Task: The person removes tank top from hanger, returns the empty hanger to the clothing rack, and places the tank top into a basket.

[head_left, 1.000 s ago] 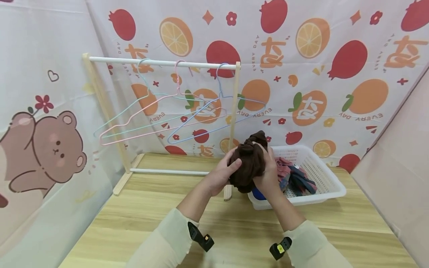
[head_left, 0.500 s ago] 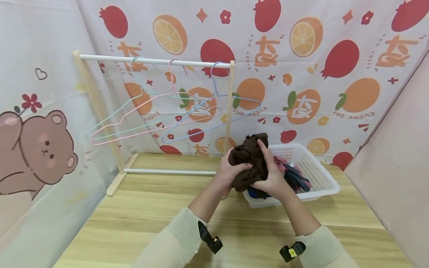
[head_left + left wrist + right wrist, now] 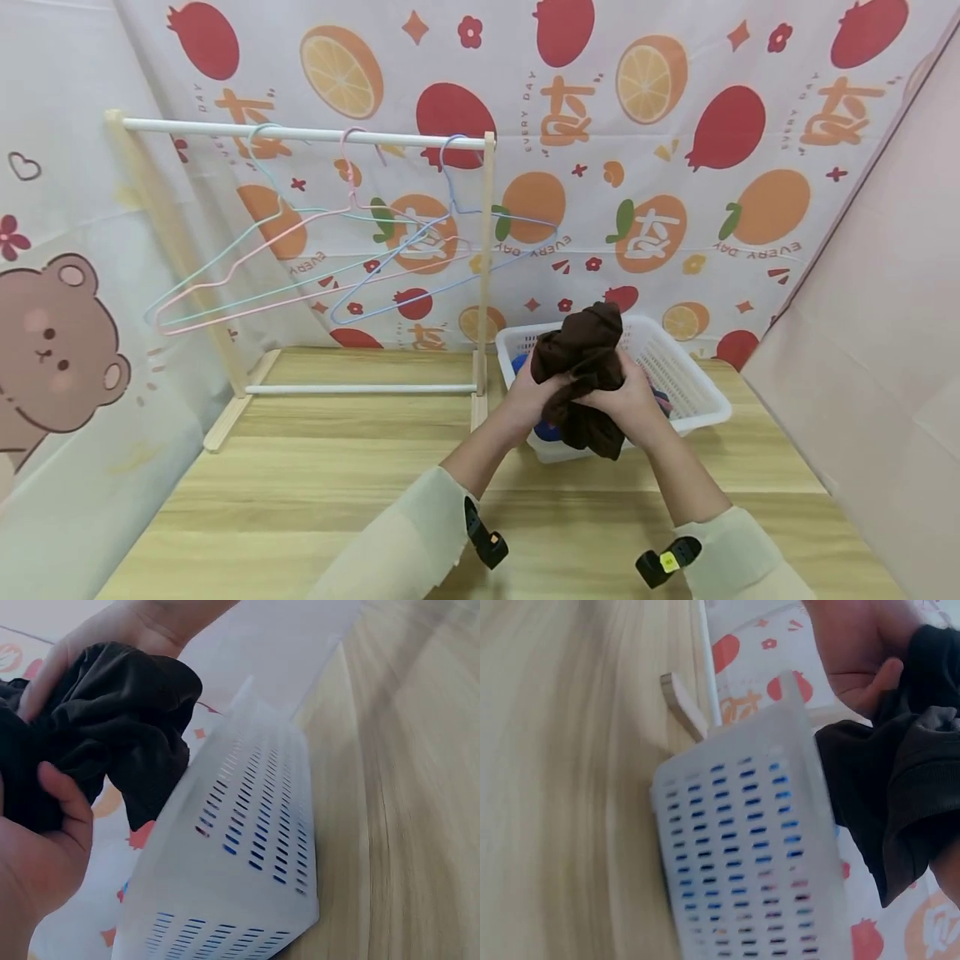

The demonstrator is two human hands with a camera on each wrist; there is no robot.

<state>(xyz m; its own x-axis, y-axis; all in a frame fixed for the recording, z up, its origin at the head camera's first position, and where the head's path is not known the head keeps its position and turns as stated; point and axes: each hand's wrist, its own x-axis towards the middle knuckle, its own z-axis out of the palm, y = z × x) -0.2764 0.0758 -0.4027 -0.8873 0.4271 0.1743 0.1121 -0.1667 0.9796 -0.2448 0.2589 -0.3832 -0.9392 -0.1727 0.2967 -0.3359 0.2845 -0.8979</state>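
Note:
A bunched dark brown cloth garment (image 3: pixel 581 350) is held up between both hands, over the near left part of a white plastic basket (image 3: pixel 697 412). My left hand (image 3: pixel 531 396) grips its left side, and the thumb is bent against the fabric in the left wrist view. On the other side my right hand (image 3: pixel 633 400) grips the garment, its far fingers hidden by the folds. One end of the cloth (image 3: pixel 146 780) hangs loose beside the basket's rim in the left wrist view. Blue fabric (image 3: pixel 547 431) shows inside the basket beneath the hands.
Left of the basket stands a wooden rack with a white top rail (image 3: pixel 187 127). Mint, pink (image 3: pixel 247 321) and blue hangers (image 3: pixel 405 304) hang from it. The basket rests on a wood-grain table (image 3: pixel 337 475), with a fruit-print curtain (image 3: pixel 585 225) behind.
The brown garment has been turned and loosened in the hands, and a part of it now hangs lower. The head view has swung right, so rack and basket appear farther left.

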